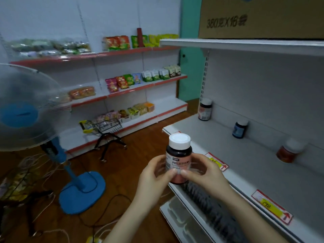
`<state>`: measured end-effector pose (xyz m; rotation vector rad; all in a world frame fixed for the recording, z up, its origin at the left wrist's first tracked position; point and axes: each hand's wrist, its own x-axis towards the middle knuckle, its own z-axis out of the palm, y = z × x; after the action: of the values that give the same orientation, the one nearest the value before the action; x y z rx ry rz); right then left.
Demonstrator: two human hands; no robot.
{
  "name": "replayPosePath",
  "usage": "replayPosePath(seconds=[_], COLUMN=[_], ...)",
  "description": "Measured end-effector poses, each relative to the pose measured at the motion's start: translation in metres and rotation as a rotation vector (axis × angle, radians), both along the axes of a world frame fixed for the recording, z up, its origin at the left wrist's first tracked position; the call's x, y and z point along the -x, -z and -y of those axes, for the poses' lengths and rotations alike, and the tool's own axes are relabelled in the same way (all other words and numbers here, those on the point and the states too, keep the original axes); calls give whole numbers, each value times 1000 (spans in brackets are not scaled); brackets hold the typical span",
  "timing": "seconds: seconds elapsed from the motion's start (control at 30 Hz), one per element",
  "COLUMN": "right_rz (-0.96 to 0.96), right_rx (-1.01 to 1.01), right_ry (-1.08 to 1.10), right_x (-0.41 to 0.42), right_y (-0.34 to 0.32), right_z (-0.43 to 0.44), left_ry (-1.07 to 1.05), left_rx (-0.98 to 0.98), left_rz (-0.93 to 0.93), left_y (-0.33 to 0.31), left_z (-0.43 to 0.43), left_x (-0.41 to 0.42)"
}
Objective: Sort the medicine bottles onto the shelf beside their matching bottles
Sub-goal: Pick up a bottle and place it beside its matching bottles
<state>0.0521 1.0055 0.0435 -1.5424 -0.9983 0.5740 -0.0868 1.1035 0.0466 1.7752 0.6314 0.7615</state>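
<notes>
I hold a dark medicine bottle [178, 151] with a white cap and a pink label upright in front of the grey shelf [245, 165]. My left hand [154, 174] grips its left side and my right hand [205, 171] its right side, thumbs meeting on the label. Three bottles stand against the shelf's back: a dark one with a pink label [204, 109] at the far end, a blue-labelled one [239, 128] in the middle, and an orange one [289, 151] nearest me.
A blue standing fan [29, 109] is at the left, with cables around its base on the wooden floor. A small shopping cart [105, 128] stands before the snack shelves [133, 85]. A cardboard box [259, 16] rests on the top shelf. Price tags [271, 206] line the shelf edge.
</notes>
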Motion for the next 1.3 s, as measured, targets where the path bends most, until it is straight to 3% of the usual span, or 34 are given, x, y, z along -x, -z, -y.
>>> replayPosePath(seconds=[0.37, 0.7, 0.9, 1.3], right_rz=[-106, -54, -116, -96], right_rx=[10, 57, 97, 77], right_ry=[365, 544, 602, 1016], right_x=[-53, -144, -173, -190], right_y=[10, 13, 17, 52], right_z=[-68, -130, -161, -207], left_ry=[406, 512, 571, 866], left_rx=[69, 44, 25, -51], left_rz=[-20, -31, -96, -239], left_y=[6, 9, 21, 57], left_z=[-107, -175, -215, -256], left_x=[-99, -207, -254, -329])
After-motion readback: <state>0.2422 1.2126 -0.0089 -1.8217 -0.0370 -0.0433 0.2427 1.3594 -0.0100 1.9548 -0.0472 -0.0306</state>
